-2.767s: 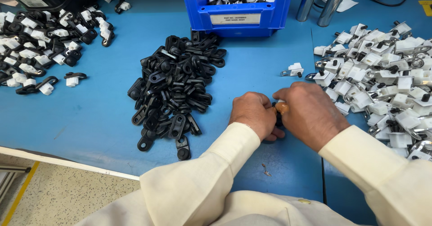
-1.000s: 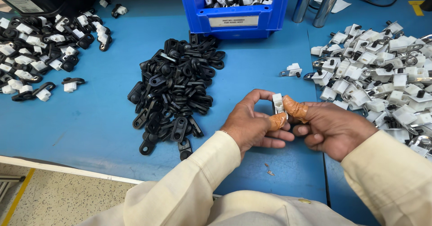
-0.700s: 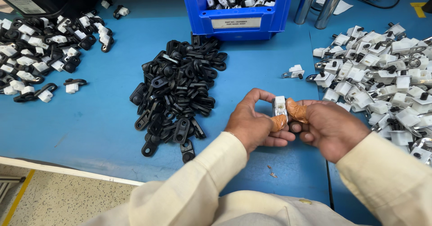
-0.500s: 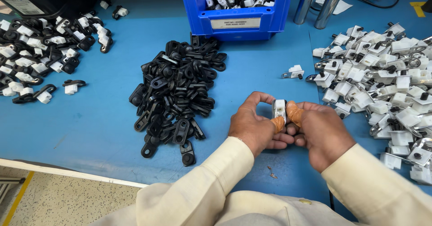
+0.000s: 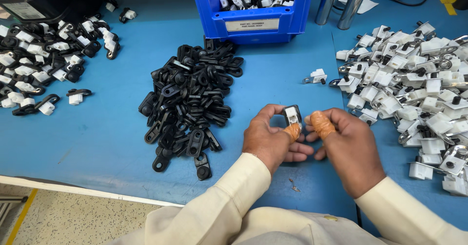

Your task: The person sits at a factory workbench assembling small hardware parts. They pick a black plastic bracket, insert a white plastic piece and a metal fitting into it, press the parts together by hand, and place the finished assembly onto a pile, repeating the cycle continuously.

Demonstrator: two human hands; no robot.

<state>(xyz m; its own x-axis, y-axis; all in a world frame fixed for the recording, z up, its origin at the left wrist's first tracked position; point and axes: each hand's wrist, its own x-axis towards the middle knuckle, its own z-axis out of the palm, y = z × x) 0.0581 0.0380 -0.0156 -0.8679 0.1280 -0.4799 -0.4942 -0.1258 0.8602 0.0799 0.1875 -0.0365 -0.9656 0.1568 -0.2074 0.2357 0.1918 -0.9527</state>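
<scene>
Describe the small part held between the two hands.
The small part is a white plastic block set in a black plastic frame, held upright above the blue table. The left hand pinches it between thumb and fingers; the right hand's orange-capped thumb sits beside it. Its lower half is hidden.

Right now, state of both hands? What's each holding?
Left hand: closed on a small black-and-white part, thumb and fingers pinching it.
Right hand: fingers curled, capped thumb beside the part; whether it touches cannot be told.
</scene>
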